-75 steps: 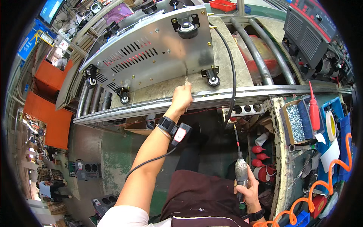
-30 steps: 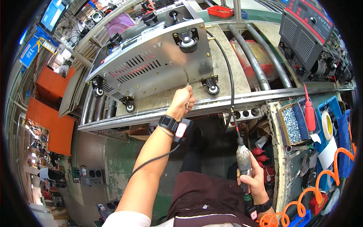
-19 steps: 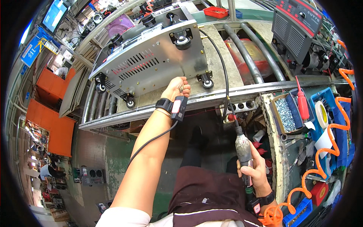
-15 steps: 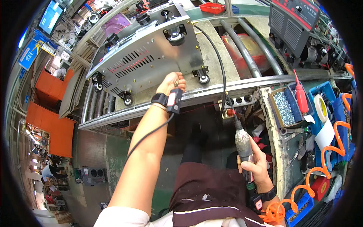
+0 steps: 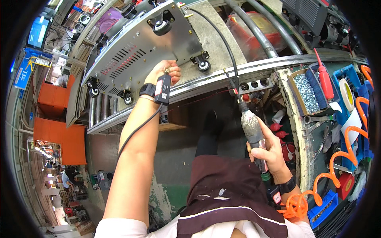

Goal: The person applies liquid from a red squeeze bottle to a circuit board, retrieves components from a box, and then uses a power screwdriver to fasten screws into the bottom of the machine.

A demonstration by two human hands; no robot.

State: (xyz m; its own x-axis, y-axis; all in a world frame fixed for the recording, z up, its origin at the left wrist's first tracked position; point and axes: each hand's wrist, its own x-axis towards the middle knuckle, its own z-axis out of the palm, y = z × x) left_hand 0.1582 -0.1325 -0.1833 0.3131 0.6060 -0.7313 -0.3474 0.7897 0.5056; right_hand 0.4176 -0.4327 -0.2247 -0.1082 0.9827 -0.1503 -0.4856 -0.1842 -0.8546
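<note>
A grey sheet-metal cabinet [image 5: 143,59] with vent slots lies tipped, its casters [image 5: 203,65] pointing toward me. My left hand [image 5: 166,72] is at its lower panel edge, fingers curled closed. A small brass-coloured spot shows at these fingers; whether it is a ring or a held part I cannot tell. In front of my body my right hand [image 5: 268,148] grips a power screwdriver [image 5: 251,126] with a worn grey nose. Its long thin bit [image 5: 231,81] points up toward the bench rail, apart from the cabinet.
Steel rollers [image 5: 254,29] and a metal rail [image 5: 278,61] carry the cabinet. A black cable [image 5: 222,35] loops from it past the power strip [image 5: 254,85]. On the right are a screw box [image 5: 306,93], a red bottle [image 5: 325,81] and an orange coiled hose [image 5: 333,166].
The screwdriver has risen toward the rail and its bit now shows more plainly. My left hand stays closed at the cabinet panel. The whole view has shifted somewhat.
</note>
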